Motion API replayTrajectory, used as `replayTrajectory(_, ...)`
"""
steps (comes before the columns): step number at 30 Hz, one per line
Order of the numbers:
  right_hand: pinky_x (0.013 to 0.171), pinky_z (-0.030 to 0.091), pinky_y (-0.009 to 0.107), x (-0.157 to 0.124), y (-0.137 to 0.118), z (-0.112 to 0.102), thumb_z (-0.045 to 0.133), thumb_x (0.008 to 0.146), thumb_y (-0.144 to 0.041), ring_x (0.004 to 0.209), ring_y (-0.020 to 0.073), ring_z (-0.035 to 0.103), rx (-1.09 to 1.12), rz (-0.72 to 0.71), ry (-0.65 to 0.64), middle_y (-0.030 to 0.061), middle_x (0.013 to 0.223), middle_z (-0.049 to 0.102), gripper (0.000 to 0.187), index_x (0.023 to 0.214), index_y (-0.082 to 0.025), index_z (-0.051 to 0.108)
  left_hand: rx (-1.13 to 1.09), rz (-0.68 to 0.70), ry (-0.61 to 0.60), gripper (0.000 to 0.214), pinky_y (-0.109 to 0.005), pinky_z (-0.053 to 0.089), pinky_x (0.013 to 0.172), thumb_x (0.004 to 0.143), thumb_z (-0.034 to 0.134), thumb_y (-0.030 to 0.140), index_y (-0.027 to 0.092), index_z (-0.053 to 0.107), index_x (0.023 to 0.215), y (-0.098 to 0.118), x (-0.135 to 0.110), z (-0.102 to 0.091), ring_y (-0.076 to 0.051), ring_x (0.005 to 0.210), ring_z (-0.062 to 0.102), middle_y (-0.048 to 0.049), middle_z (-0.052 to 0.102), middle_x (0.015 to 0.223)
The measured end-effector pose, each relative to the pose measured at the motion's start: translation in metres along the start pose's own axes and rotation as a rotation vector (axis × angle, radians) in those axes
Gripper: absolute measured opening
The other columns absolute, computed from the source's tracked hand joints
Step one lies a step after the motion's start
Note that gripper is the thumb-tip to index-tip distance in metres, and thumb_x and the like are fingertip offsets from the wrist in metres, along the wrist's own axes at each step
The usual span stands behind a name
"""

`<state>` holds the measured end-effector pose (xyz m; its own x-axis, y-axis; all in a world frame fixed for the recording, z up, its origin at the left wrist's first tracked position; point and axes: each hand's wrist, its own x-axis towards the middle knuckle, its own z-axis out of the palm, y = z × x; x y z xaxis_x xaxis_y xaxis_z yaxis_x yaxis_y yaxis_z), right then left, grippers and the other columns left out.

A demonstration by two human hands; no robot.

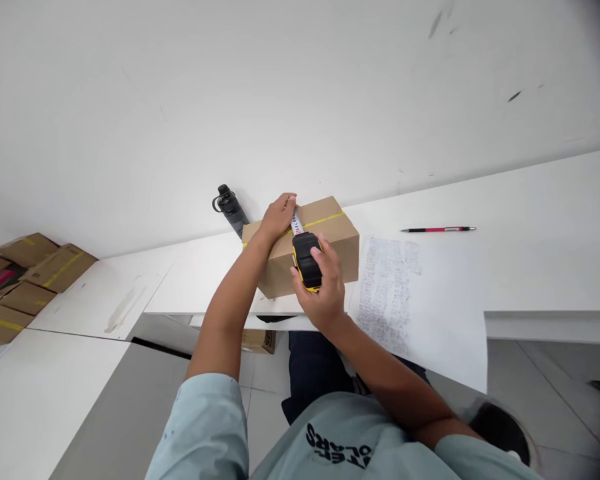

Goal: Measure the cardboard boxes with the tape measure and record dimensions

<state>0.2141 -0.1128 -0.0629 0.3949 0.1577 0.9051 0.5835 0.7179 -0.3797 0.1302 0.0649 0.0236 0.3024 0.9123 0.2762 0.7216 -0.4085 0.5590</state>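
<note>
A closed cardboard box [330, 230] sealed with yellow tape rests on the white table in front of me. My right hand [325, 287] grips a black and yellow tape measure [307, 260] over the near edge of the box top. Its white blade [297, 223] is drawn out across the top toward the far edge. There my left hand [279, 217] pinches the blade's end against the box, with the fingertips partly hidden behind the edge.
A dark water bottle [231, 210] stands behind the box by the wall. To the right lie a sheet of handwritten paper [450, 320], overhanging the table edge, and a red and black pen [437, 229]. Several cardboard boxes [63, 267] are stacked far left; another box [259, 340] is below the table.
</note>
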Motion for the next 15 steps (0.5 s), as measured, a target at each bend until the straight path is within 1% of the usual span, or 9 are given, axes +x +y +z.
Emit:
replayTrajectory(1, 0.108, 0.061, 0.055, 0.000, 0.001, -0.002, 0.069, 0.096, -0.013, 0.143, 0.0302, 0.060, 0.012, -0.022, -0.006, 0.0175, 0.154, 0.056, 0.078, 0.163, -0.030, 0.036, -0.020, -0.004, 0.008, 0.048, -0.032, 0.046, 0.112, 0.110, 0.037, 0.043, 0.019, 0.059, 0.146, 0.000, -0.001, -0.002, -0.024, 0.124, 0.067, -0.0098, 0.076, 0.125)
replayTrajectory(3, 0.106, 0.062, 0.054, 0.003, 0.003, -0.007, 0.068, 0.096, -0.012, 0.142, 0.0299, 0.061, 0.046, -0.075, -0.027, 0.0162, 0.156, 0.055, 0.077, 0.163, -0.032, 0.037, -0.079, -0.030, 0.044, 0.061, -0.034, 0.044, 0.115, 0.112, 0.032, 0.052, 0.020, 0.041, 0.162, -0.002, -0.004, -0.007, -0.024, 0.128, 0.066, -0.0117, 0.073, 0.132)
replayTrajectory(5, 0.105, 0.063, 0.053, 0.008, 0.002, -0.016, 0.068, 0.095, -0.011, 0.141, 0.0296, 0.062, 0.066, -0.112, -0.026, 0.0153, 0.156, 0.055, 0.078, 0.163, -0.034, 0.038, -0.162, -0.066, 0.102, 0.071, -0.037, 0.044, 0.115, 0.111, 0.021, 0.061, 0.023, 0.026, 0.170, -0.007, -0.006, -0.016, -0.024, 0.126, 0.067, -0.0118, 0.071, 0.137)
replayTrajectory(6, 0.104, 0.063, 0.053, 0.011, 0.001, -0.021, 0.069, 0.095, -0.013, 0.140, 0.0297, 0.062, 0.065, -0.112, -0.014, 0.0150, 0.155, 0.056, 0.079, 0.164, -0.035, 0.038, -0.210, -0.082, 0.133, 0.074, -0.038, 0.045, 0.115, 0.110, 0.017, 0.064, 0.024, 0.023, 0.172, -0.011, -0.008, -0.021, -0.024, 0.123, 0.069, -0.0112, 0.071, 0.137)
replayTrajectory(7, 0.103, 0.063, 0.053, 0.014, 0.000, -0.027, 0.069, 0.095, -0.015, 0.140, 0.0303, 0.063, 0.060, -0.093, 0.003, 0.0151, 0.154, 0.056, 0.080, 0.165, -0.036, 0.036, -0.260, -0.096, 0.161, 0.076, -0.039, 0.046, 0.114, 0.109, 0.014, 0.067, 0.025, 0.023, 0.172, -0.015, -0.010, -0.027, -0.024, 0.119, 0.070, -0.0104, 0.073, 0.134)
replayTrajectory(9, 0.100, 0.063, 0.056, 0.021, 0.000, -0.038, 0.069, 0.098, -0.024, 0.137, 0.0326, 0.064, 0.062, -0.021, 0.065, 0.0164, 0.151, 0.058, 0.079, 0.167, -0.036, 0.032, -0.360, -0.116, 0.199, 0.082, -0.041, 0.049, 0.113, 0.106, 0.015, 0.074, 0.025, 0.030, 0.170, -0.026, -0.015, -0.040, -0.024, 0.115, 0.072, -0.0091, 0.076, 0.123)
replayTrajectory(11, 0.098, 0.063, 0.058, 0.030, 0.003, -0.047, 0.068, 0.099, -0.033, 0.132, 0.0350, 0.067, 0.108, 0.067, 0.183, 0.0175, 0.146, 0.060, 0.077, 0.167, -0.033, 0.033, -0.445, -0.128, 0.223, 0.088, -0.041, 0.051, 0.110, 0.103, 0.016, 0.080, 0.023, 0.040, 0.166, -0.037, -0.025, -0.055, -0.026, 0.113, 0.073, -0.0091, 0.079, 0.114)
replayTrajectory(13, 0.097, 0.064, 0.055, 0.041, 0.014, -0.055, 0.070, 0.098, -0.039, 0.124, 0.0346, 0.071, 0.182, 0.151, 0.320, 0.0160, 0.144, 0.060, 0.070, 0.162, -0.030, 0.043, -0.475, -0.117, 0.251, 0.088, -0.040, 0.053, 0.108, 0.101, 0.020, 0.082, 0.022, 0.055, 0.155, -0.048, -0.039, -0.071, -0.027, 0.115, 0.073, -0.0100, 0.080, 0.112)
replayTrajectory(15, 0.098, 0.064, 0.051, 0.056, 0.031, -0.060, 0.066, 0.101, -0.042, 0.121, 0.0325, 0.072, 0.265, 0.217, 0.415, 0.0130, 0.142, 0.060, 0.054, 0.152, -0.030, 0.056, -0.458, -0.095, 0.285, 0.084, -0.040, 0.053, 0.110, 0.102, 0.021, 0.081, 0.023, 0.067, 0.141, -0.058, -0.058, -0.086, -0.027, 0.122, 0.071, -0.0107, 0.079, 0.119)
